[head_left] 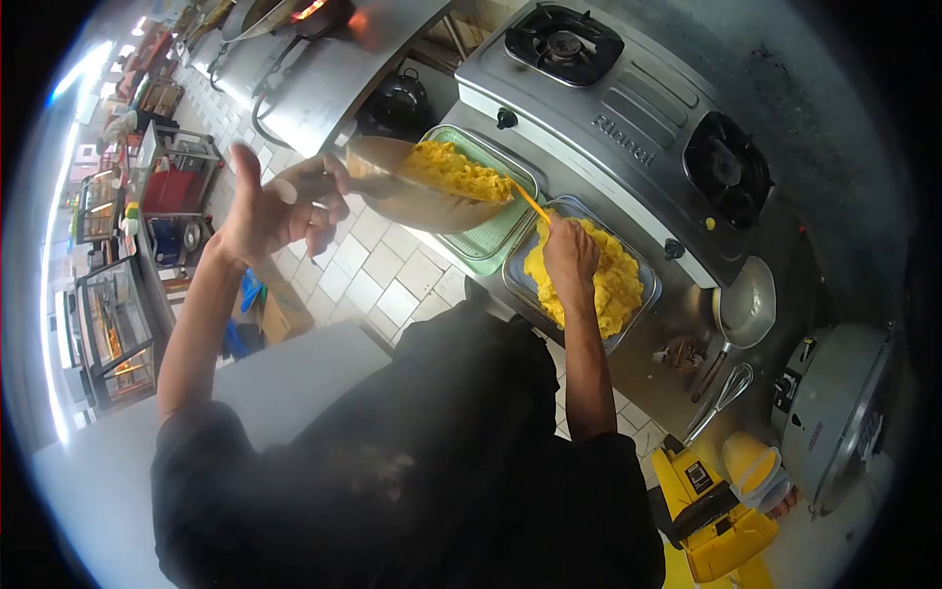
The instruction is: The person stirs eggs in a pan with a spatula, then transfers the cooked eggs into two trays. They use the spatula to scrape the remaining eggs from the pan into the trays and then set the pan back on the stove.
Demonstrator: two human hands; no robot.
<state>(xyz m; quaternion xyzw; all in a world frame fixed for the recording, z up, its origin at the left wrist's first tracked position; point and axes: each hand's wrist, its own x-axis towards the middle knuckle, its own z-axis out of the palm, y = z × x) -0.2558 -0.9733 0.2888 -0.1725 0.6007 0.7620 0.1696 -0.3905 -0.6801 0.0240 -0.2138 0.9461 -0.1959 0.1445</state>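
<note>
My left hand (270, 211) grips the handle of a tan pan (422, 204), held tilted above a pale green tray (488, 245). Yellow scrambled egg (456, 172) lies in the pan near its lower lip. My right hand (571, 250) is closed on a thin orange utensil (530, 202) whose tip reaches the pan's edge. That hand hovers over a second metal tray (643, 294), which holds a heap of the same yellow egg (613, 285). Both trays sit side by side on the steel counter in front of the stove.
A two-burner steel gas stove (628, 108) stands behind the trays. To the right lie a small empty pan (748, 304), a whisk (724, 393), a yellow box (708, 515), a yellow cup (751, 461) and a round steel appliance (834, 412). A black pot (397, 98) sits low over tiled floor (378, 270).
</note>
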